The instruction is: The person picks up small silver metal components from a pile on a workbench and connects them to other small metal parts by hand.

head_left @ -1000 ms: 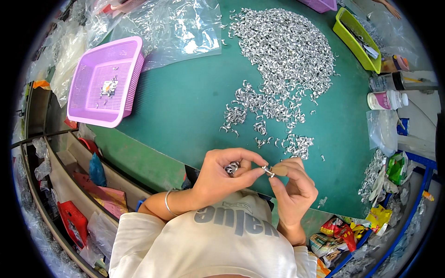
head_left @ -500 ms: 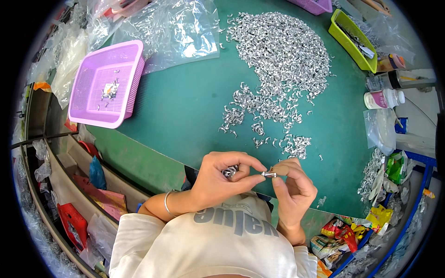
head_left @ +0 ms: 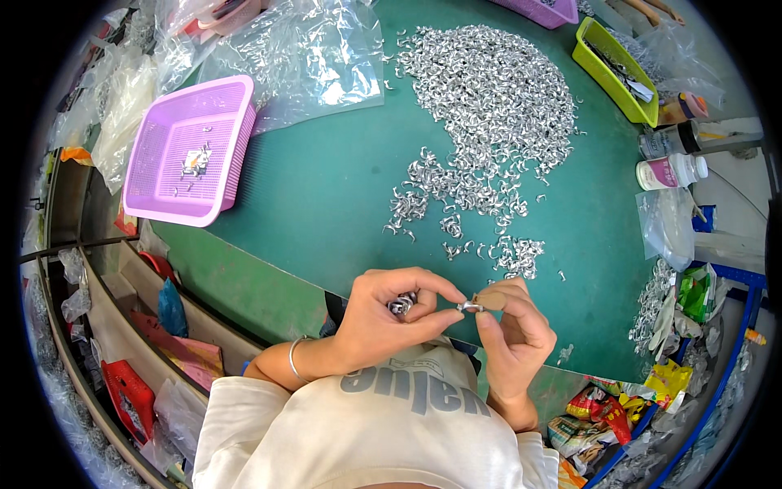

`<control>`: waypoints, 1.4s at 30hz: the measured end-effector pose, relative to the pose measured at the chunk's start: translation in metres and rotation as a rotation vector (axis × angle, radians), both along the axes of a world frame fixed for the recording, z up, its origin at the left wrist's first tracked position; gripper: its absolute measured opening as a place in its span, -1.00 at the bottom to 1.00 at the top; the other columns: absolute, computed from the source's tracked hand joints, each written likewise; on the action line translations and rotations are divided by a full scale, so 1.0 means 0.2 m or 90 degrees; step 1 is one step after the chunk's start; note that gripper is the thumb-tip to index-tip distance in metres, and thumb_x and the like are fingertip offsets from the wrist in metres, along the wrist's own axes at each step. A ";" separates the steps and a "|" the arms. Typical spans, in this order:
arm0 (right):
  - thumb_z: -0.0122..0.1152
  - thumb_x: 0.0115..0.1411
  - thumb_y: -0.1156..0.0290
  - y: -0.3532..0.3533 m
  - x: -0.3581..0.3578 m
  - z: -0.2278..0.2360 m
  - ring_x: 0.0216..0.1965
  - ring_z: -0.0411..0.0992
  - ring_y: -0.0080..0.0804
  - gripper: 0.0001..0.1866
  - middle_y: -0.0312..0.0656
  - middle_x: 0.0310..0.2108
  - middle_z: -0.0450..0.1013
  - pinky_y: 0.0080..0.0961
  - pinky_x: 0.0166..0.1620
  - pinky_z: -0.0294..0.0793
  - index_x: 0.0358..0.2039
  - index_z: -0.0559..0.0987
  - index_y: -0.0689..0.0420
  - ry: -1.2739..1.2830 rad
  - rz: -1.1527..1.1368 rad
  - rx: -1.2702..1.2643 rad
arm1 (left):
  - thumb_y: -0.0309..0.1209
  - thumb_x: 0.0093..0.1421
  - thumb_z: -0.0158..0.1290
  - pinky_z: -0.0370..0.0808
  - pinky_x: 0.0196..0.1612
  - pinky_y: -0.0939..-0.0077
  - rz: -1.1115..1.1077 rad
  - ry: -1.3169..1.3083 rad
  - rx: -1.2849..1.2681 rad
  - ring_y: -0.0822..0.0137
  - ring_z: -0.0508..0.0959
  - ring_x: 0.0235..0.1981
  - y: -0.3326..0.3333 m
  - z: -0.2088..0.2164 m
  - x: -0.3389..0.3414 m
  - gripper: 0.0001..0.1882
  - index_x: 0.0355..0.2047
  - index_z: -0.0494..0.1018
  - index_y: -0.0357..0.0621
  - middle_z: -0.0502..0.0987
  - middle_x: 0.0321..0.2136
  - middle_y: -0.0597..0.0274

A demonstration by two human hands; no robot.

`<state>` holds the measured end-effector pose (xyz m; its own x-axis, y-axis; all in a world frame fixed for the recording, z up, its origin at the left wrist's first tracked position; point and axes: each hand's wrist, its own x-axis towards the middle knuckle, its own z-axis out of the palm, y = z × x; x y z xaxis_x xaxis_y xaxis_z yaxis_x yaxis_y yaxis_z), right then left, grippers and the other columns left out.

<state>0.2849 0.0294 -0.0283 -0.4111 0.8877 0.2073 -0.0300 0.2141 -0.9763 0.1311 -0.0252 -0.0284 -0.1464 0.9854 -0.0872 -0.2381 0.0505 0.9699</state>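
Near the table's front edge, my left hand (head_left: 391, 314) pinches a small curved silver metal piece (head_left: 467, 307) between thumb and forefinger. More silver pieces (head_left: 402, 304) are tucked in the curled fingers of that hand. Close beside it, my right hand (head_left: 517, 326) is closed, its thumb and fingers at the other end of the same piece. A flat brown scrap (head_left: 490, 301) shows at the right fingertips; its kind I cannot make out. Beyond the hands, a large heap of like metal pieces (head_left: 497, 98) spreads over the green table (head_left: 326, 179), with smaller clusters trailing toward me.
A purple basket (head_left: 228, 155) with a few pieces stands at the left, beside a clear plastic bag (head_left: 326, 73). At the right are a lime-green basket (head_left: 582, 53), a white bottle (head_left: 669, 173) and a dark-capped jar (head_left: 668, 143). Blue metal framing (head_left: 733, 279) edges the right side.
The small metal piece has turned slightly between my fingertips, and the brown scrap shows more plainly. Both hands stay nearly in place; the view has shifted a little.
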 end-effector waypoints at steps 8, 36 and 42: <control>0.19 -0.15 0.73 0.00 0.00 -0.01 -0.38 0.35 -0.32 -0.82 -0.08 -0.44 0.46 -0.52 -0.30 0.31 -0.44 0.49 0.36 -0.032 0.022 -0.009 | -0.59 0.00 0.09 0.04 -0.65 0.76 -0.008 -0.027 -0.036 0.71 0.12 -0.71 -0.01 -0.02 0.01 -0.88 -0.40 0.46 -0.26 0.17 -0.77 0.53; 0.22 -0.07 0.48 0.28 -0.16 -0.47 -0.32 0.27 -0.33 -0.84 -0.25 -0.40 0.37 -0.40 -0.26 0.11 -0.42 0.49 0.14 -0.541 -0.078 0.363 | -0.56 -0.02 0.10 0.21 -0.61 0.60 0.036 0.392 -0.159 0.50 0.21 -0.71 0.08 -0.43 0.00 -0.77 -0.28 0.42 -0.20 0.20 -0.75 0.31; 0.20 -0.11 0.60 0.19 -0.10 -0.32 -0.39 0.31 -0.37 -0.87 -0.28 -0.45 0.43 -0.48 -0.29 0.12 -0.48 0.49 0.15 -0.380 -0.025 0.190 | -0.60 -0.05 0.12 0.22 -0.63 0.58 0.071 0.377 -0.019 0.45 0.22 -0.71 0.11 -0.34 -0.04 -0.71 -0.25 0.43 -0.15 0.23 -0.71 0.29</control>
